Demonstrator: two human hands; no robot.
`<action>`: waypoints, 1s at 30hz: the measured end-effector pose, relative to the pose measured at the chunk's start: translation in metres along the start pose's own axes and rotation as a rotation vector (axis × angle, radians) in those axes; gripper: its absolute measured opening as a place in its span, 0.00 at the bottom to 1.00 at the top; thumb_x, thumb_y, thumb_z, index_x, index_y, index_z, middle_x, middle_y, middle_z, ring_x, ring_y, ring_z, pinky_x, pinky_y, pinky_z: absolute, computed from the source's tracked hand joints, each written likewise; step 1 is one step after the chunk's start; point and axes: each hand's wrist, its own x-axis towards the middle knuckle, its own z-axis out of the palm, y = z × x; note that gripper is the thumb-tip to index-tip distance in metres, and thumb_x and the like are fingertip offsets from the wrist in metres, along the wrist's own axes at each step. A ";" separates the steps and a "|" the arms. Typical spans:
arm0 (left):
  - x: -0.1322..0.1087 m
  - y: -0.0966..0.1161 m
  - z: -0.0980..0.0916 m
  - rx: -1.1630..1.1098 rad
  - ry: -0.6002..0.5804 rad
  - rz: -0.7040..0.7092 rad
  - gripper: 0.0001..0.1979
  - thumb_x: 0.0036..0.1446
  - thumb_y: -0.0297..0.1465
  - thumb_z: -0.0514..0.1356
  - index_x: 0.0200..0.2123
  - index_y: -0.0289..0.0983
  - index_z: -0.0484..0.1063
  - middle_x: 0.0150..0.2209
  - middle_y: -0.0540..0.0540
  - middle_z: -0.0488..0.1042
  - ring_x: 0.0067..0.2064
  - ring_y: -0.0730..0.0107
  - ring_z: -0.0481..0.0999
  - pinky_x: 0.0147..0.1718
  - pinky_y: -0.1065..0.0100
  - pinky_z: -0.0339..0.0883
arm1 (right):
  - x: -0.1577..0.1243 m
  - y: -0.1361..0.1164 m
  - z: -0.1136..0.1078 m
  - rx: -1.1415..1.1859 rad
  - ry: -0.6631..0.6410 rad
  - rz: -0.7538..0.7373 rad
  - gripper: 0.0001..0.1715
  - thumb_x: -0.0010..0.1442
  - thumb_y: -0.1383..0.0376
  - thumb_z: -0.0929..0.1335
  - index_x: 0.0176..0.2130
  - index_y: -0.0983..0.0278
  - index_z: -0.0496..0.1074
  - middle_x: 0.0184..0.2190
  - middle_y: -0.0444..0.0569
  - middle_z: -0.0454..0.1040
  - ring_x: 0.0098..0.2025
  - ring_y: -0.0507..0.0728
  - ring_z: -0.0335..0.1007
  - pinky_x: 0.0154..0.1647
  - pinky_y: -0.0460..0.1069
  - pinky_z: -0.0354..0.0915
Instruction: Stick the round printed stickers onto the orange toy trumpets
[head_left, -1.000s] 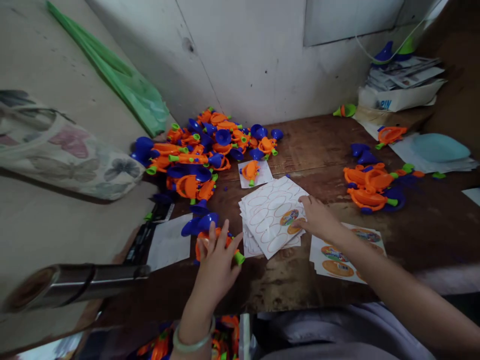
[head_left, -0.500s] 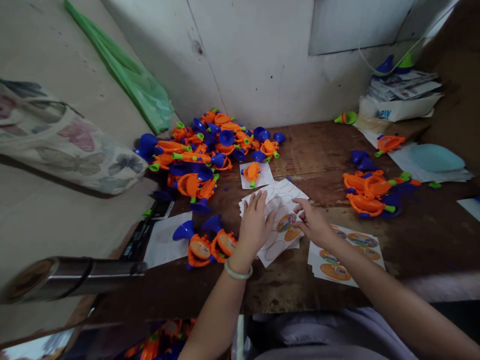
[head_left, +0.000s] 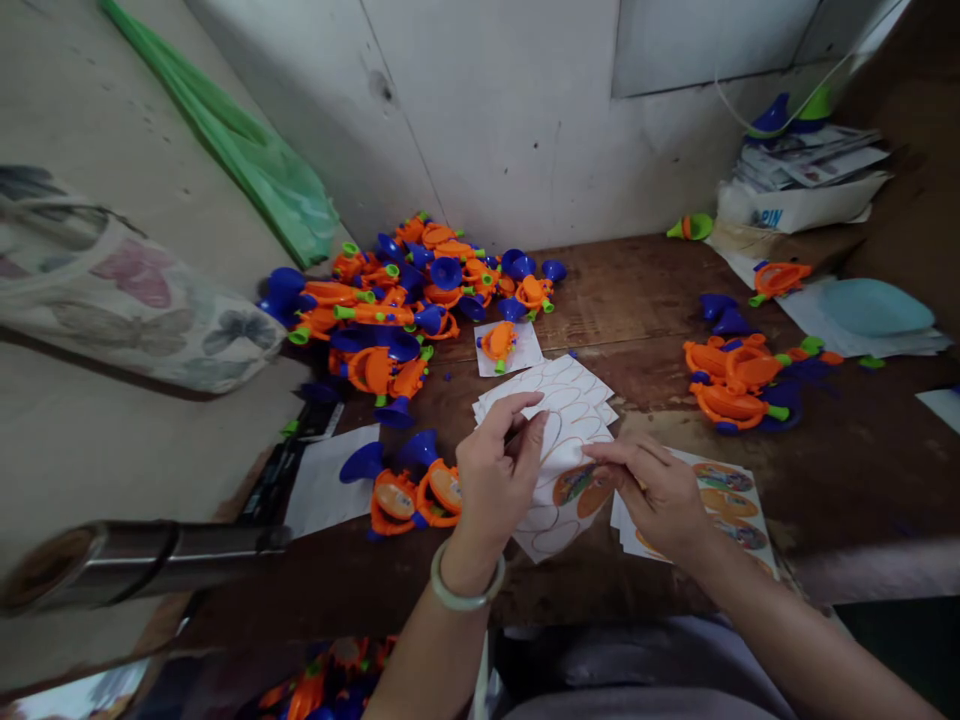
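A white sticker sheet (head_left: 559,510) with rows of oval outlines and two orange oval stickers left on it is lifted and slightly bent between my hands. My left hand (head_left: 495,470), a pale bangle on its wrist, grips the sheet's left side between thumb and fingers. On the other side, my right hand (head_left: 660,495) pinches the sheet's right edge beside the stickers; its fingertips partly hide that edge. Beneath lie more white sheets (head_left: 577,380) with oval outlines. Under my right hand is a stack of full sticker sheets (head_left: 739,500), partly covered.
Two orange toy trumpets (head_left: 394,500) with blue bells stand left of my left hand. A pile of such trumpets (head_left: 375,370) fills the back left. More trumpet parts (head_left: 735,380) lie at right. A steel thermos (head_left: 150,565) is at far left, a blue dish (head_left: 874,305) at far right.
The sticker sheet has been raised off the stack. My left hand has gone from lying flat on it to gripping it, and my right hand has moved down and right to its edge.
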 end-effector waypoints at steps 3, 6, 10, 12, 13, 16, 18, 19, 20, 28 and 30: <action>0.000 0.008 -0.003 -0.014 0.006 -0.022 0.07 0.66 0.30 0.64 0.46 0.38 0.79 0.24 0.57 0.67 0.22 0.78 0.64 0.23 0.76 0.58 | 0.001 -0.010 -0.005 -0.017 0.031 -0.032 0.25 0.69 0.78 0.67 0.53 0.55 0.82 0.34 0.46 0.83 0.35 0.56 0.81 0.36 0.49 0.78; 0.001 0.011 -0.003 -0.017 0.005 -0.080 0.08 0.65 0.30 0.64 0.47 0.38 0.78 0.23 0.57 0.66 0.23 0.77 0.66 0.24 0.76 0.60 | 0.001 -0.014 -0.009 -0.018 0.075 -0.134 0.27 0.69 0.79 0.66 0.54 0.53 0.83 0.34 0.45 0.83 0.35 0.56 0.81 0.37 0.50 0.78; 0.002 0.012 -0.001 -0.038 -0.009 -0.141 0.08 0.65 0.31 0.63 0.47 0.38 0.77 0.23 0.58 0.66 0.24 0.76 0.65 0.24 0.75 0.60 | -0.002 -0.017 -0.012 -0.037 0.113 -0.176 0.24 0.70 0.77 0.67 0.51 0.53 0.85 0.31 0.46 0.82 0.33 0.57 0.80 0.35 0.53 0.78; 0.003 0.013 0.000 -0.046 -0.019 -0.156 0.08 0.65 0.31 0.63 0.47 0.39 0.76 0.23 0.58 0.65 0.24 0.76 0.64 0.24 0.75 0.59 | -0.004 -0.019 -0.012 -0.075 0.133 -0.133 0.22 0.70 0.75 0.68 0.47 0.50 0.86 0.31 0.46 0.80 0.31 0.57 0.79 0.33 0.53 0.77; 0.004 0.012 -0.001 -0.040 -0.015 -0.159 0.08 0.65 0.31 0.62 0.47 0.39 0.76 0.23 0.58 0.65 0.24 0.76 0.64 0.24 0.75 0.59 | -0.004 -0.021 -0.013 -0.107 0.156 -0.113 0.21 0.70 0.74 0.70 0.44 0.49 0.87 0.32 0.46 0.79 0.32 0.57 0.78 0.33 0.54 0.77; 0.010 0.006 -0.003 0.012 0.033 -0.170 0.08 0.64 0.31 0.62 0.46 0.39 0.76 0.23 0.58 0.64 0.23 0.75 0.64 0.25 0.74 0.59 | -0.006 -0.030 -0.015 -0.124 0.253 -0.062 0.20 0.68 0.71 0.73 0.33 0.45 0.86 0.36 0.47 0.76 0.40 0.60 0.77 0.40 0.57 0.78; 0.014 0.001 -0.004 0.042 0.071 -0.191 0.07 0.63 0.31 0.62 0.44 0.39 0.76 0.23 0.58 0.64 0.24 0.75 0.64 0.26 0.73 0.59 | -0.007 -0.033 -0.019 0.007 0.273 -0.025 0.21 0.68 0.70 0.73 0.30 0.44 0.84 0.40 0.47 0.74 0.48 0.62 0.76 0.51 0.61 0.78; 0.015 -0.002 -0.005 0.044 0.078 -0.205 0.06 0.63 0.31 0.62 0.44 0.39 0.76 0.23 0.58 0.64 0.24 0.75 0.64 0.25 0.73 0.59 | -0.008 -0.034 -0.020 0.091 0.267 0.003 0.20 0.69 0.70 0.73 0.31 0.44 0.84 0.43 0.47 0.74 0.53 0.63 0.75 0.56 0.63 0.76; 0.016 -0.004 -0.005 0.038 0.078 -0.218 0.06 0.62 0.31 0.62 0.43 0.39 0.75 0.22 0.58 0.63 0.23 0.74 0.63 0.25 0.73 0.59 | -0.008 -0.033 -0.021 0.163 0.256 0.033 0.19 0.69 0.69 0.73 0.35 0.43 0.84 0.48 0.46 0.75 0.58 0.63 0.74 0.60 0.64 0.75; 0.014 -0.003 -0.001 -0.047 0.072 -0.230 0.07 0.63 0.33 0.63 0.43 0.39 0.76 0.23 0.57 0.65 0.25 0.73 0.65 0.26 0.71 0.59 | -0.018 -0.008 -0.007 0.104 0.049 0.135 0.39 0.74 0.65 0.70 0.75 0.38 0.60 0.71 0.52 0.65 0.59 0.60 0.79 0.57 0.59 0.82; 0.015 -0.003 -0.002 -0.049 0.076 -0.225 0.07 0.63 0.33 0.63 0.43 0.39 0.75 0.23 0.56 0.66 0.25 0.73 0.65 0.26 0.72 0.60 | -0.020 -0.006 -0.005 0.060 0.033 0.156 0.37 0.75 0.65 0.70 0.75 0.41 0.61 0.64 0.53 0.74 0.54 0.60 0.82 0.54 0.58 0.83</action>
